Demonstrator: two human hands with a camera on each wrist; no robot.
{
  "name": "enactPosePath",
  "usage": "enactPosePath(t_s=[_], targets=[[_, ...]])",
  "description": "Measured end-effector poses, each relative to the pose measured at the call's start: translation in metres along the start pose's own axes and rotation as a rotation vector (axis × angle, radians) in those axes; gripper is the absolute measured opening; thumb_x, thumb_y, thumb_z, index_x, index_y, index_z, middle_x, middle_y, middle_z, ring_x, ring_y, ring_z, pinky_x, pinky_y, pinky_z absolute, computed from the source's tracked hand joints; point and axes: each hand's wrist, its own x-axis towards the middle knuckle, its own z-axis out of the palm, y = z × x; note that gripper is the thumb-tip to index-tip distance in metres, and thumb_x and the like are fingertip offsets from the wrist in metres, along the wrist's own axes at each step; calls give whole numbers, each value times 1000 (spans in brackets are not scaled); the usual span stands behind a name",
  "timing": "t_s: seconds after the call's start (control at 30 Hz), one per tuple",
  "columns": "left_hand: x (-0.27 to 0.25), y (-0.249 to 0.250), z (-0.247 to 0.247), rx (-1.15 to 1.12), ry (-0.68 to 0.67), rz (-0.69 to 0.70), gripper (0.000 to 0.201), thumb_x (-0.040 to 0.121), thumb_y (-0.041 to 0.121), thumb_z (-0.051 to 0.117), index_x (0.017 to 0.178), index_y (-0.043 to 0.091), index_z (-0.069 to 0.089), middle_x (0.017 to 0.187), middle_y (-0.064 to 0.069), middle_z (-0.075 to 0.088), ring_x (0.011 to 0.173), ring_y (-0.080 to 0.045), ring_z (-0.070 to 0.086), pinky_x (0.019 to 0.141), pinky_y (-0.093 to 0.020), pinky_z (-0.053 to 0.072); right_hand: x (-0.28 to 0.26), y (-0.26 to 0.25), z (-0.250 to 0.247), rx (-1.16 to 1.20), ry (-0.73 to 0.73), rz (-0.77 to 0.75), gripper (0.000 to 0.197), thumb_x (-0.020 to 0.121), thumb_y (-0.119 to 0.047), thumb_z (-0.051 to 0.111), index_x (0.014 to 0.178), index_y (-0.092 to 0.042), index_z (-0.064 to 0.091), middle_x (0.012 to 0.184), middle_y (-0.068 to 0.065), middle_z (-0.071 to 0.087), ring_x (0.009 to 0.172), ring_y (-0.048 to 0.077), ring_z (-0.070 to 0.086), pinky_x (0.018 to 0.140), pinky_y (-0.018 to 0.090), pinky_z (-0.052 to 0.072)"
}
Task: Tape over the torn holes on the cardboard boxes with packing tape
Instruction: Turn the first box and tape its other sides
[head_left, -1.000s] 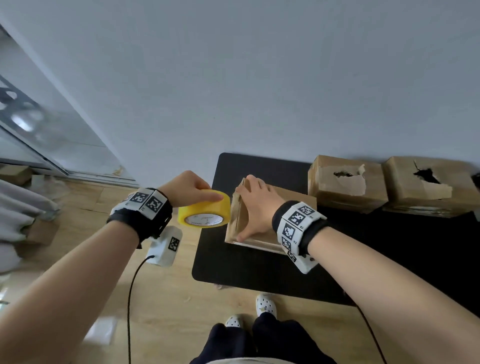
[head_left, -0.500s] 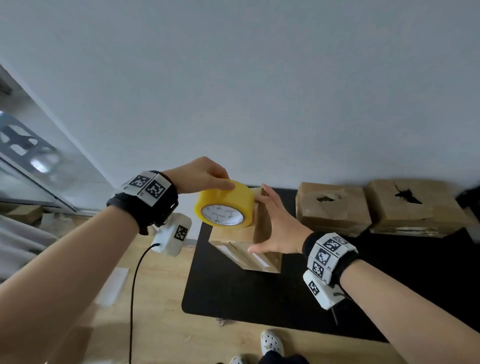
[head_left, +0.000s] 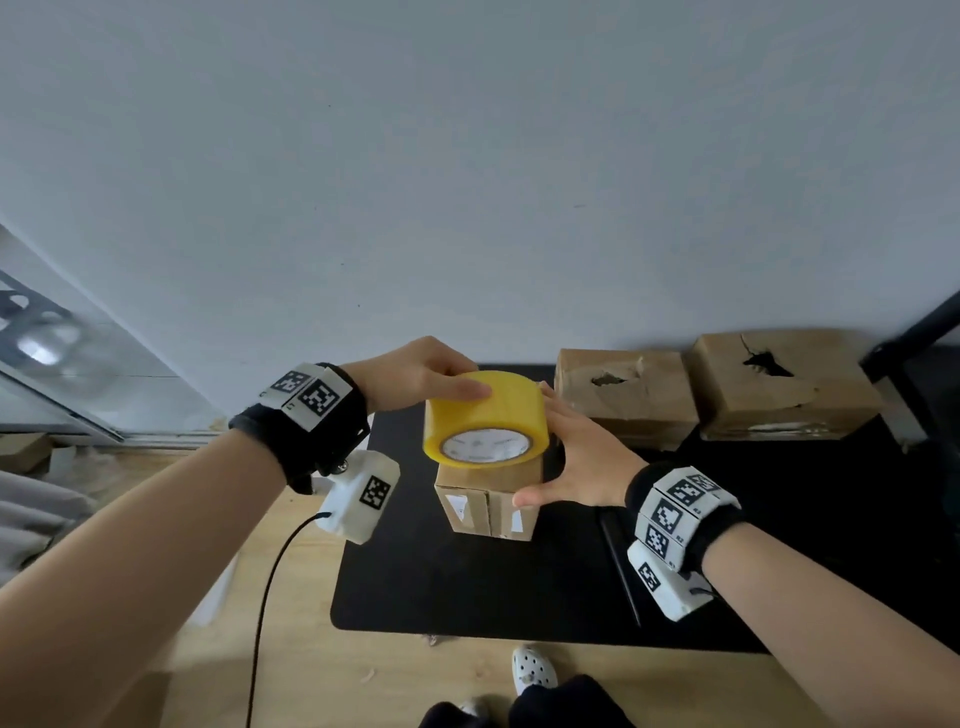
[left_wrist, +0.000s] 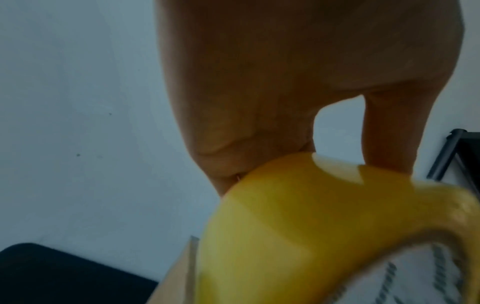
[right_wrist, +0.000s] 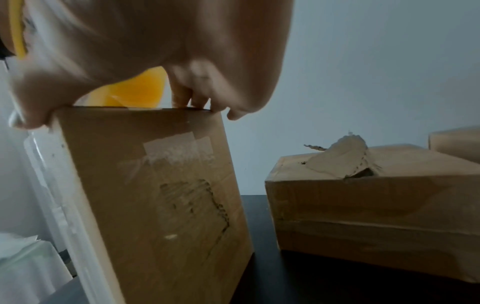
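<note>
Yellow packing tape roll (head_left: 485, 418) sits in our left hand (head_left: 415, 371), fingers curled over its top, thumb along the near side, so the roll is clasped firmly. The roll rests against the top edge of the upended cardboard box (head_left: 488, 499), which stands on end on the black mat (head_left: 467, 587). In the left wrist view the roll (left_wrist: 324, 226) fills the lower frame, with the loose tape end lifted near the fingers (left_wrist: 389, 133).

Our right hand (head_left: 582, 462) lies flat along the box's right side, fingers straight, thumb at the near corner; it steadies the box without clasping it. In the right wrist view the fingertips (right_wrist: 189, 96) reach the box's top edge, and the box face (right_wrist: 161, 195) shows a torn patch under clear tape.

Two more boxes sit against the wall: the middle box (head_left: 626, 397) and the far right box (head_left: 779, 384), each with an open torn hole on top, touching or just beside one another; we cannot tell which.
</note>
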Motion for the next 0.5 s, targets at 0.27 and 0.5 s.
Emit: enactPosePath(t_s=[0.27, 0.5], targets=[[-22, -42, -38, 283, 72, -202, 40, 62, 61, 63, 69, 23, 71, 56, 13, 58, 54, -1, 51, 60, -18, 40, 6, 4, 0, -105, 23, 4, 110, 60, -58, 81, 150, -30, 23, 156, -24, 10, 142, -7, -6, 120, 33, 8], [-20, -67, -33, 482, 118, -260, 29, 83, 38, 64, 55, 38, 56, 53, 18, 56, 55, 2, 53, 57, -18, 36, 4, 2, -3, -122, 2, 16, 109, 61, -56, 81, 149, -31, 23, 156, -24, 9, 142, -7, -6, 120, 33, 8]])
